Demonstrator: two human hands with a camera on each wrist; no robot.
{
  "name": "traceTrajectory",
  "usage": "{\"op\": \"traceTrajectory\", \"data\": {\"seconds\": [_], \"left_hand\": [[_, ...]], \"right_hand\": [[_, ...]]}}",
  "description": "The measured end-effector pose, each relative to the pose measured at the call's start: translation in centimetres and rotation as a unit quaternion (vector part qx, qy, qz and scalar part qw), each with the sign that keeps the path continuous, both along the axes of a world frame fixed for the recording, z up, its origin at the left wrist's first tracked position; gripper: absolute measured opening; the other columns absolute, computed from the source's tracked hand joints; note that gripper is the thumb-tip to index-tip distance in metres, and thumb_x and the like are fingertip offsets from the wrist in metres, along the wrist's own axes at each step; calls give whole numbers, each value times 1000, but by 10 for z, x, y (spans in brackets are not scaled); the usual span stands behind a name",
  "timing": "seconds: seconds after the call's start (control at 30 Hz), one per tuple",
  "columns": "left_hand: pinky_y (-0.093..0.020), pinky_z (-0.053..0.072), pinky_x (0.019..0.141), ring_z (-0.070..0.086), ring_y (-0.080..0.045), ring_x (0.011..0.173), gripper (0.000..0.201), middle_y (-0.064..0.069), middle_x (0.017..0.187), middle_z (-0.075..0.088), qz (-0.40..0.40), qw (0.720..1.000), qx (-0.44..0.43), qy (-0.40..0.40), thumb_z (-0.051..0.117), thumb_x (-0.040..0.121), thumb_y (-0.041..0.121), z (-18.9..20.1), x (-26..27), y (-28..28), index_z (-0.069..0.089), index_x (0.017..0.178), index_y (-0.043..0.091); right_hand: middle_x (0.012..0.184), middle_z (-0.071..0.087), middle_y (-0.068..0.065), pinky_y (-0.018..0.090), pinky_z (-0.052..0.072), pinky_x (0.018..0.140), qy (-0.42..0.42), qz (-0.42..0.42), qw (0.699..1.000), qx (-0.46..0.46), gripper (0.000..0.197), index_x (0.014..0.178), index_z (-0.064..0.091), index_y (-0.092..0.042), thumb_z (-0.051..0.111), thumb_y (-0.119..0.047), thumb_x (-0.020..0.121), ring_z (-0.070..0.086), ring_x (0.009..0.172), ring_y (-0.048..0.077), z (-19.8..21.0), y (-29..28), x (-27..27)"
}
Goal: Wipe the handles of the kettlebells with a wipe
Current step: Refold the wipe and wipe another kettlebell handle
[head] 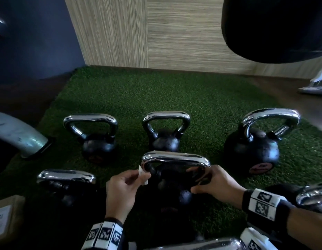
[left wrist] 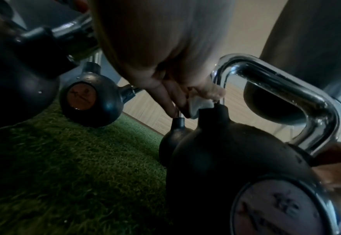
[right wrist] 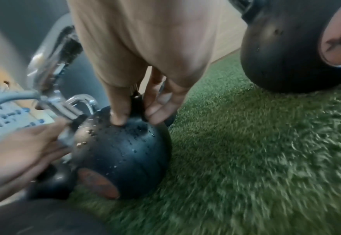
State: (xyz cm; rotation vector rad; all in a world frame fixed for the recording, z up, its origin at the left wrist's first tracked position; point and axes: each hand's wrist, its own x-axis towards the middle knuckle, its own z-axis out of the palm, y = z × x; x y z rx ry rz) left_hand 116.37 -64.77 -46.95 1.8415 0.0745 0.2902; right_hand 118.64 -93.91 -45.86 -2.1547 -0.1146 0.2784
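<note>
A black kettlebell (head: 176,188) with a chrome handle (head: 174,157) stands on the green turf in front of me. My left hand (head: 126,188) pinches a small white wipe (head: 143,175) against the left leg of that handle; the left wrist view shows the wipe (left wrist: 197,105) pressed where the chrome meets the black body. My right hand (head: 214,184) grips the right leg of the same handle, thumb and fingers (right wrist: 119,114) curled round its black base on top of the ball (right wrist: 123,152). Drops of water dot the ball.
Several more kettlebells stand around: three in the far row (head: 97,139) (head: 165,136) (head: 255,147), one at near left (head: 66,184), another handle at near right (head: 313,197). A grey machine foot (head: 21,138) lies left, a cardboard box (head: 5,219) at the lower left, a wood-panelled wall (head: 174,33) behind.
</note>
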Motion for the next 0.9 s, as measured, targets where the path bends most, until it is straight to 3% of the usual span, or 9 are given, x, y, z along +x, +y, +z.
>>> {"op": "traceTrajectory", "data": {"seconds": [0.23, 0.3, 0.4, 0.5, 0.57, 0.6, 0.7, 0.77, 0.9], "left_hand": [[-2, 43, 65, 69, 5, 73, 14, 14, 69, 74, 21, 995, 91, -27, 80, 82, 36, 7, 42, -17, 79, 79, 23], [-2, 41, 61, 66, 10, 70, 17, 16, 65, 71, 18, 989, 141, -39, 82, 81, 36, 9, 58, -23, 79, 76, 21], [0, 41, 62, 64, 15, 68, 22, 17, 67, 71, -30, 985, 172, -8, 84, 80, 39, 20, 82, -27, 81, 81, 17], [-9, 38, 52, 60, 8, 57, 30, 13, 57, 67, -87, 970, 220, 58, 74, 86, 50, 36, 89, -22, 79, 68, 27], [-20, 42, 51, 55, 5, 50, 36, 11, 51, 62, -101, 967, 221, 79, 68, 91, 49, 37, 86, -20, 76, 60, 32], [-24, 50, 58, 60, 6, 57, 30, 11, 59, 69, -101, 968, 217, 73, 68, 92, 46, 35, 83, -21, 79, 69, 32], [-4, 48, 68, 67, 5, 83, 22, 10, 91, 79, -47, 979, 196, 41, 76, 88, 40, 24, 76, -27, 83, 97, 22], [-2, 47, 73, 69, 2, 88, 28, 8, 94, 79, -28, 987, 148, 63, 82, 82, 40, 18, 80, -29, 82, 100, 19], [-42, 62, 86, 77, -17, 86, 23, 1, 85, 80, -29, 994, -43, 97, 87, 77, 33, 19, 93, -32, 83, 95, 19]], "right_hand": [[79, 74, -1, 40, 57, 67, -18, 37, 999, -33, 25, 82, 69, -18, 83, -22, 61, 64, 69, 1, -13, -5, -14], [79, 70, -8, 31, 55, 64, -33, 66, 996, -46, 15, 73, 67, -21, 78, -13, 67, 64, 69, 0, -10, 2, -19], [69, 64, -24, 11, 41, 58, -44, 89, 994, -50, 39, 63, 58, -31, 66, 5, 76, 61, 64, -5, 2, 15, -19], [69, 67, -27, 16, 45, 58, -54, 69, 996, -36, 42, 65, 63, -33, 67, 7, 75, 61, 64, -7, 9, 19, -2], [81, 72, -19, 20, 53, 70, -69, 16, 997, 16, 36, 73, 71, -45, 82, -11, 75, 66, 75, -4, 8, 20, 12], [94, 74, -14, 21, 54, 82, -69, 6, 997, 39, 32, 85, 71, -55, 88, -31, 72, 69, 88, -3, 4, 24, 19], [126, 70, -8, 40, 53, 104, -2, 46, 998, 48, 74, 129, 59, -50, 85, -69, 63, 66, 117, 7, -34, 28, 37], [126, 71, -8, 47, 52, 105, 30, 48, 997, 61, 82, 137, 57, -39, 87, -64, 65, 66, 118, 9, -50, 28, 43], [115, 75, -8, 45, 55, 102, 30, 41, 996, 76, 74, 137, 59, -32, 86, -53, 71, 70, 110, 8, -41, 33, 39]]}}
